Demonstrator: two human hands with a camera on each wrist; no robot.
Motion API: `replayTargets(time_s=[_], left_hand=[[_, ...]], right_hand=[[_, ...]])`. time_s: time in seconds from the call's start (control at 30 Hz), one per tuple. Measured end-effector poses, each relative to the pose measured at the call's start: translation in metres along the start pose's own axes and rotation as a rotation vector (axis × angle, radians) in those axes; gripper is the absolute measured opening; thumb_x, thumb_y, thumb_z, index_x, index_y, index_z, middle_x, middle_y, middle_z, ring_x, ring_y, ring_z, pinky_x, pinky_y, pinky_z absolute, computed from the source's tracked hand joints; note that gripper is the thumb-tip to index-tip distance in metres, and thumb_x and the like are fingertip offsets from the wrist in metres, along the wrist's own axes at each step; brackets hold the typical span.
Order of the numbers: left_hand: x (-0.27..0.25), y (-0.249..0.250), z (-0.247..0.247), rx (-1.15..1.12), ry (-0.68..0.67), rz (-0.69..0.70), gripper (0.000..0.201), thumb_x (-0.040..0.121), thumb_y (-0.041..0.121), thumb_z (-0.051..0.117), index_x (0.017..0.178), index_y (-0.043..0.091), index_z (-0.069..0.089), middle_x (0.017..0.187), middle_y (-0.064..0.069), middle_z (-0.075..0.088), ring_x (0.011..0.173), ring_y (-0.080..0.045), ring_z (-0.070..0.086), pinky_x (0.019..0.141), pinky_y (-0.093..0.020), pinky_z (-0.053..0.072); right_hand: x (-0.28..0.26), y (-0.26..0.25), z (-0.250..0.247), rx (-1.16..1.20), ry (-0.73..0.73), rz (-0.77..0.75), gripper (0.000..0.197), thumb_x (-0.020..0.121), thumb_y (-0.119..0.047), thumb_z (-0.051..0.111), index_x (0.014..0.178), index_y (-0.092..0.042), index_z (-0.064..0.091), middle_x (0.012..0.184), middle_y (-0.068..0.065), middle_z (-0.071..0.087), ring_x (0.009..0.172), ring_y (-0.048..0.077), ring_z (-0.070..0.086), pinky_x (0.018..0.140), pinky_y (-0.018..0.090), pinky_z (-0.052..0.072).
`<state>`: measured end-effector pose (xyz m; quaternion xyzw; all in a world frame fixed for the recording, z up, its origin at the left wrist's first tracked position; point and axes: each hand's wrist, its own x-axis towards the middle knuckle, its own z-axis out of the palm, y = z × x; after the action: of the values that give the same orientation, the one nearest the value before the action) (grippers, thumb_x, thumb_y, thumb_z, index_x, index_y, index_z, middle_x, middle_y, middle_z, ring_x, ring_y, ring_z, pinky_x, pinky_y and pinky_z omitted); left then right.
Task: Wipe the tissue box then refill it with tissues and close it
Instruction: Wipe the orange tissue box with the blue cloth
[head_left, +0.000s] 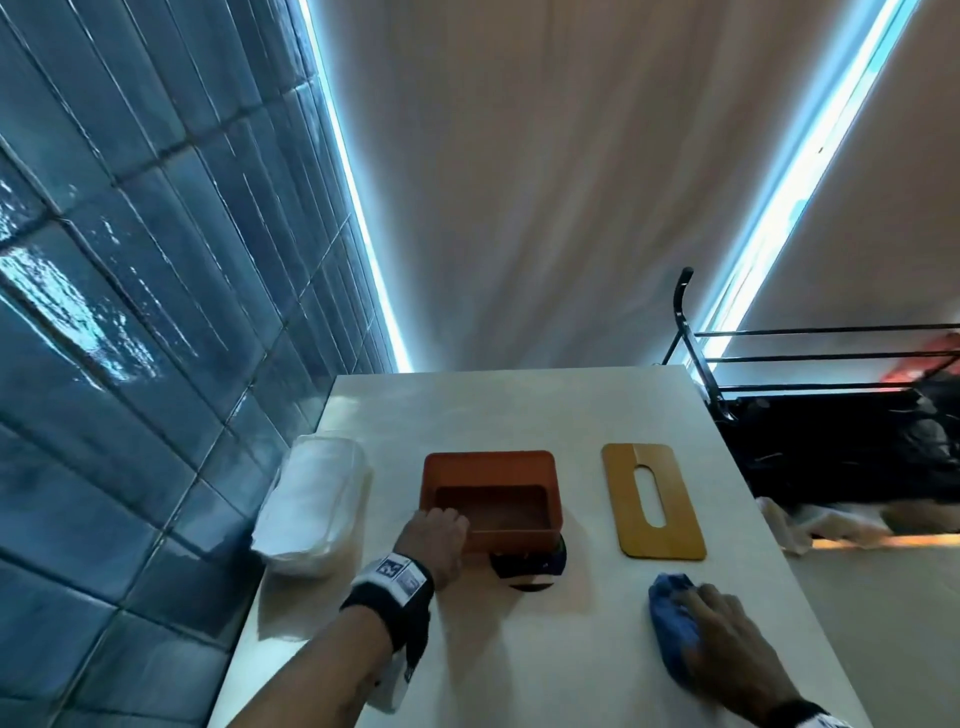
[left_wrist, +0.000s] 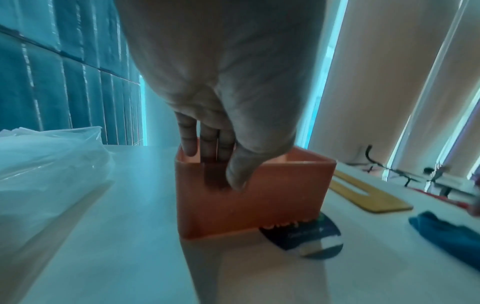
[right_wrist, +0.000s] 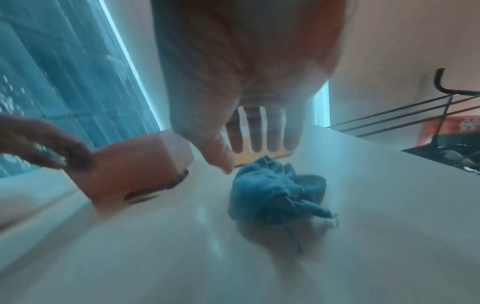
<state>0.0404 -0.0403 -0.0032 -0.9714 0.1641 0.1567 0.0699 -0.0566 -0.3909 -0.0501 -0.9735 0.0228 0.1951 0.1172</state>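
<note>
An open orange tissue box (head_left: 491, 499) stands mid-table with nothing in it. My left hand (head_left: 441, 525) grips its near-left wall. In the left wrist view the fingers (left_wrist: 207, 142) reach inside the box (left_wrist: 246, 201) and the thumb presses outside. The wooden lid (head_left: 652, 501), with a slot, lies flat right of the box. A crumpled blue cloth (head_left: 670, 618) lies near the front right. My right hand (head_left: 711, 608) hovers over it with straight, spread fingers (right_wrist: 259, 133); the cloth (right_wrist: 275, 193) lies loose beneath. A plastic-wrapped pack of white tissues (head_left: 311, 504) lies left of the box.
A dark round label or mat (head_left: 530, 569) sticks out from under the box's near side. A blue tiled wall (head_left: 130, 312) runs along the table's left edge. A black metal cart (head_left: 831, 395) stands past the right edge. Pale curtains hang behind the table.
</note>
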Motion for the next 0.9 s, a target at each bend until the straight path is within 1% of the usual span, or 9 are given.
replayTargets(time_s=[0.1,0.2,0.33,0.4,0.53,0.6,0.67,0.77,0.9], left_hand=[[0.004,-0.002,0.0,0.042,-0.099,0.001,0.027,0.091,0.013,0.05,0.117,0.013,0.057,0.122,-0.012,0.065,0.112,-0.033,0.061,0.095,-0.04,0.044],[0.003,-0.004,-0.002,0.033,-0.102,-0.023,0.023,0.091,0.011,0.05,0.109,0.013,0.063,0.114,-0.012,0.071,0.103,-0.033,0.068,0.089,-0.041,0.051],[-0.004,-0.006,-0.015,-0.124,-0.008,-0.092,0.024,0.088,0.019,0.047,0.105,0.017,0.063,0.107,-0.009,0.073,0.095,-0.032,0.069,0.084,-0.04,0.053],[-0.01,-0.009,-0.027,-0.259,0.013,-0.142,0.022,0.087,0.021,0.047,0.101,0.019,0.063,0.106,-0.007,0.071,0.096,-0.03,0.067,0.081,-0.039,0.05],[-0.019,-0.023,-0.045,-0.734,-0.047,-0.166,0.012,0.085,0.014,0.054,0.082,0.019,0.064,0.097,-0.007,0.069,0.093,-0.026,0.064,0.078,-0.038,0.048],[-0.028,-0.03,-0.048,-0.997,-0.044,-0.151,0.015,0.084,0.013,0.058,0.089,0.008,0.071,0.099,-0.012,0.073,0.096,-0.031,0.066,0.085,-0.042,0.051],[-0.04,-0.033,-0.051,-1.278,-0.018,-0.147,0.022,0.083,0.017,0.061,0.099,0.009,0.074,0.1,-0.011,0.077,0.097,-0.03,0.07,0.088,-0.045,0.053],[-0.055,-0.029,-0.059,-1.545,-0.002,-0.091,0.031,0.079,0.026,0.065,0.106,0.013,0.073,0.102,-0.006,0.079,0.098,-0.027,0.073,0.084,-0.039,0.056],[-0.068,-0.022,-0.067,-1.672,0.008,-0.005,0.03,0.086,0.025,0.064,0.11,0.008,0.072,0.113,-0.018,0.074,0.104,-0.032,0.07,0.089,-0.041,0.055]], right_hand=[[0.01,-0.004,0.005,-0.076,-0.106,-0.074,0.087,0.085,-0.051,0.063,0.156,-0.027,0.018,0.165,-0.003,0.012,0.145,0.024,0.024,0.116,0.039,0.033],[0.01,0.005,0.024,-0.153,-0.205,-0.037,0.096,0.087,-0.054,0.061,0.158,-0.028,0.002,0.167,-0.002,-0.008,0.152,0.03,0.008,0.121,0.046,0.022],[0.008,0.014,0.035,-0.184,-0.143,-0.104,0.072,0.101,-0.03,0.045,0.158,-0.025,0.0,0.167,0.001,-0.006,0.151,0.024,0.016,0.121,0.039,0.022],[0.008,0.015,0.032,-0.121,-0.118,-0.093,0.063,0.102,-0.027,0.043,0.157,-0.024,0.013,0.167,0.001,0.008,0.146,0.022,0.029,0.118,0.036,0.027],[0.011,0.012,0.011,0.432,0.063,0.117,0.048,0.092,-0.007,0.059,0.138,-0.02,0.055,0.139,0.013,0.06,0.114,0.026,0.059,0.104,0.034,0.042],[0.009,0.008,-0.006,0.907,0.058,0.283,0.041,0.09,0.006,0.055,0.129,-0.005,0.062,0.12,0.027,0.067,0.092,0.032,0.061,0.088,0.041,0.052],[0.005,-0.001,-0.022,1.422,0.01,0.342,0.033,0.094,0.002,0.049,0.122,-0.001,0.065,0.109,0.032,0.067,0.072,0.034,0.059,0.059,0.041,0.051],[-0.009,-0.031,-0.07,1.866,0.014,0.2,0.032,0.098,-0.019,0.045,0.106,-0.011,0.074,0.097,0.018,0.068,0.067,0.024,0.053,0.049,0.034,0.037],[-0.014,-0.078,-0.135,1.802,0.264,-0.088,0.023,0.087,-0.01,0.059,0.107,-0.016,0.068,0.097,0.008,0.066,0.075,0.021,0.056,0.043,0.029,0.035]])
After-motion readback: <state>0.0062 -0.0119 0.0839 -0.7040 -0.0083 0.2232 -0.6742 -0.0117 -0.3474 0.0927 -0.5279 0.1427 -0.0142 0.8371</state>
